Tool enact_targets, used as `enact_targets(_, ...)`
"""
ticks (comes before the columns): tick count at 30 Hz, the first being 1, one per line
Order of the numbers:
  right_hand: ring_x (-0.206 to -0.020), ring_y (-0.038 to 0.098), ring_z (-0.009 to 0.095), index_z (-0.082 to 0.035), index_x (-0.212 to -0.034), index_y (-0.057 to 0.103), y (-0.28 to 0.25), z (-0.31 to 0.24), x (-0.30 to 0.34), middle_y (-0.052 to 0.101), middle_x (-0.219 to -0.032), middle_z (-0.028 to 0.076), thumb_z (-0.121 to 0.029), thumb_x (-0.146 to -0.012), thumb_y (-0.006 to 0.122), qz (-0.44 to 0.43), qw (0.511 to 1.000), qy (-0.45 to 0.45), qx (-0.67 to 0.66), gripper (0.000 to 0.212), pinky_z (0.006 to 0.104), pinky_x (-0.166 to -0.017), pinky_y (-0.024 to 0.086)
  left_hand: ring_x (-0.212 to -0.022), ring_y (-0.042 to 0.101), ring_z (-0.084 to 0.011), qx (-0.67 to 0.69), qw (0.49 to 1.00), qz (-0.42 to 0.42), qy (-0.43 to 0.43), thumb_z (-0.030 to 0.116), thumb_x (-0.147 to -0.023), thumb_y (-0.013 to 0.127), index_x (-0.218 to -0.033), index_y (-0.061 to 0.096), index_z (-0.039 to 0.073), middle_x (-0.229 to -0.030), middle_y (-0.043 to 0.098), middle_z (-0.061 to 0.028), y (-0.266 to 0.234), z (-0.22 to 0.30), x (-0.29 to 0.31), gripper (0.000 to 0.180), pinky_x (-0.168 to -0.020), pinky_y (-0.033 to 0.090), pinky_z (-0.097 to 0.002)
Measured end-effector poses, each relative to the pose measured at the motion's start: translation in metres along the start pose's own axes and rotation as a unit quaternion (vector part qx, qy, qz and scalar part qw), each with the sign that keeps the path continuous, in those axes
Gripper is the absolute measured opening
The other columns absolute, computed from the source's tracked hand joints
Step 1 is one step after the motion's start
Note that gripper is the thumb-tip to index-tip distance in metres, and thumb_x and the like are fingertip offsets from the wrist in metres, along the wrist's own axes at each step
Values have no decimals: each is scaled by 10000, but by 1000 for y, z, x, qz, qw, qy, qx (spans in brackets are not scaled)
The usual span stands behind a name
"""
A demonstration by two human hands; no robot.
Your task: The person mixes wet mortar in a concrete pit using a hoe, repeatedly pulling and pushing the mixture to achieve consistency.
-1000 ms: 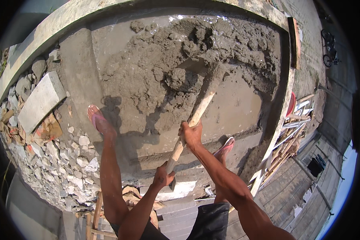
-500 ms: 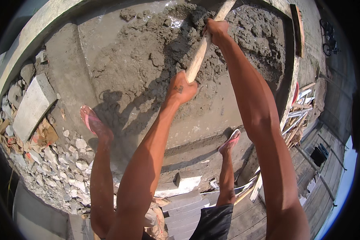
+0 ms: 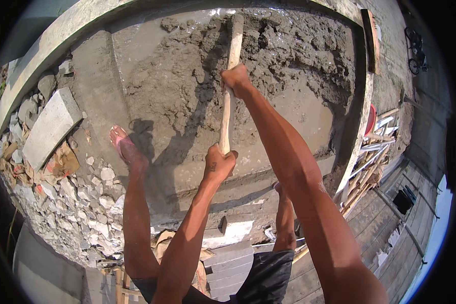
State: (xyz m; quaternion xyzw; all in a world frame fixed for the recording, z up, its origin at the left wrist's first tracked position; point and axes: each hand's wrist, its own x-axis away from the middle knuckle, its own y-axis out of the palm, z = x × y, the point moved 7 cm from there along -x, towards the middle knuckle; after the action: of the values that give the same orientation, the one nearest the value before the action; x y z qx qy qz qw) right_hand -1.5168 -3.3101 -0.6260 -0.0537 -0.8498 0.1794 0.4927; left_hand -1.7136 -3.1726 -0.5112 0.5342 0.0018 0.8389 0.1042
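Note:
Both my hands grip the pale wooden handle of a hoe (image 3: 226, 119). My left hand (image 3: 220, 163) is closed round the near end, and my right hand (image 3: 236, 80) is wrapped round it farther up. The far end of the handle is coated grey and meets the wet mortar (image 3: 187, 76); the blade is hidden there. Lumpy mortar lies at the far side and right, with a smoother, wet grey surface nearer me.
A low concrete wall (image 3: 50, 45) curves round the far left. A concrete block (image 3: 53, 126) and broken rubble (image 3: 86, 218) lie at left. My sandalled left foot (image 3: 124, 144) stands beside the mortar. At right are a wooden board (image 3: 371, 40), a red container (image 3: 371, 119) and several sticks (image 3: 362, 187).
Both hands have come nearer to me with the hoe, the right hand also moving left. The handle has swung from slanting right to nearly upright in view. My right arm now covers most of my right foot.

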Motion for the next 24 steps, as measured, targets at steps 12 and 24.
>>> enact_targets(12,-487,539,143,-21,-1165,380,32,166,201,524,-718,68,32,-830,578,33,972,-24,-230,393,305,-427,440,-772,668,-405,-160,985,16,54,126,-760,682,-1094,594,-23,-827,661,-227,-7,-197,120,376,-683,521,-433)
enact_targets(24,-447,535,171,-39,-1060,353,-34,-26,91,539,-641,81,-37,-889,600,138,952,-184,-203,301,320,-388,447,-857,667,-457,-115,970,16,212,128,-768,626,-1121,567,-49,-867,660,-300,-25,-26,-25,399,-696,524,-467)
